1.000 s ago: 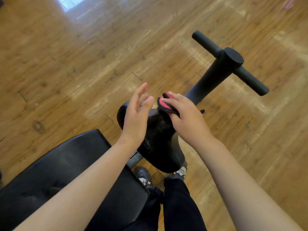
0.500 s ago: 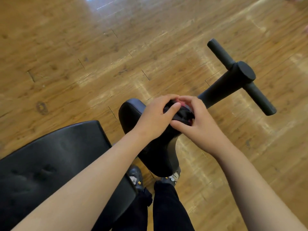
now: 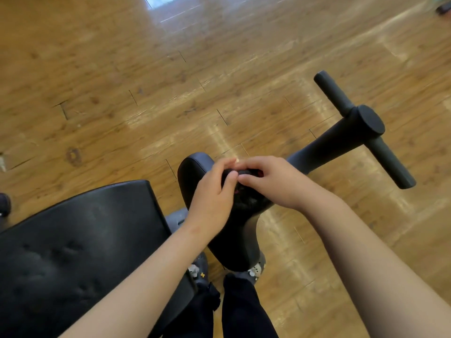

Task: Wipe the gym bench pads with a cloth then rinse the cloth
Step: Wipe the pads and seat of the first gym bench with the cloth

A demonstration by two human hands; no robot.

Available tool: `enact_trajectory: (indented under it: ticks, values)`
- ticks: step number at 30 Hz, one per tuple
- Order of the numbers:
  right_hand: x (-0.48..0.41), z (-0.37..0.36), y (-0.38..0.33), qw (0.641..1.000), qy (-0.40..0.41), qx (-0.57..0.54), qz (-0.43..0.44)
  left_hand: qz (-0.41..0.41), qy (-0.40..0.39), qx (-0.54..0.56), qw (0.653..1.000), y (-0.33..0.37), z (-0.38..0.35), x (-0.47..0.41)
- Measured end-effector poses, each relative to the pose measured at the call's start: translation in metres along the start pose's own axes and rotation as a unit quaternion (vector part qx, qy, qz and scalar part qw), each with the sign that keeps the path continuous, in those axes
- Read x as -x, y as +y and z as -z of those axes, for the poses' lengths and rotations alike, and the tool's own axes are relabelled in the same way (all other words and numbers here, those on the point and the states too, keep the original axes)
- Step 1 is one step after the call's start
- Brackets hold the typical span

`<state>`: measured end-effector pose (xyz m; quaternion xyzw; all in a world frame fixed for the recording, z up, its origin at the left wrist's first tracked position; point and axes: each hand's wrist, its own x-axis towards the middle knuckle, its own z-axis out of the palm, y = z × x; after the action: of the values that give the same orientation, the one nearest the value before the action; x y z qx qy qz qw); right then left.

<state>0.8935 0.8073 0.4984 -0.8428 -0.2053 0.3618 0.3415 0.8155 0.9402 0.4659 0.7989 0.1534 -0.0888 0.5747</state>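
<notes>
A small black seat pad [image 3: 192, 174] of the gym bench stands in front of me, and a larger black pad [image 3: 80, 240] lies at the lower left. A dark cloth with a red-pink side [image 3: 246, 173] is bunched on the far end of the small pad. My right hand [image 3: 273, 181] curls over the cloth from the right and grips it. My left hand [image 3: 214, 191] meets it from the left, its fingers curled round the same bunch. Most of the cloth is hidden under my fingers.
A black post with a T-shaped foam roller bar [image 3: 361, 128] juts out at the right. Wooden floor [image 3: 170, 81] lies all around. My legs in dark trousers [image 3: 241, 308] and patterned shoes show below the small pad.
My left hand, open and lifted a second ago, has come down onto the cloth beside my right hand. Both hands now close over the bunched cloth, hiding its pink side.
</notes>
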Motion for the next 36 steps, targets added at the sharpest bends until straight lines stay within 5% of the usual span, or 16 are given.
enact_trajectory:
  ticks: [9, 19, 28, 36]
  values:
    - [-0.031, 0.007, 0.015, 1.000, -0.011, -0.015, -0.022, 0.038, 0.004, 0.048, 0.998, -0.016, 0.003, -0.019]
    - [-0.031, 0.036, 0.022, 0.978, -0.145, -0.147, -0.029, 0.036, 0.015, 0.028, 0.999, -0.012, 0.012, -0.015]
    - [-0.072, 0.018, 0.042, 0.982, -0.136, -0.120, -0.056, 0.048, 0.031, -0.033, 0.998, -0.026, 0.005, -0.036]
    - [-0.072, 0.041, 0.036, 0.968, -0.227, -0.102, -0.015, 0.037, 0.019, 0.009, 0.999, -0.022, 0.018, -0.026]
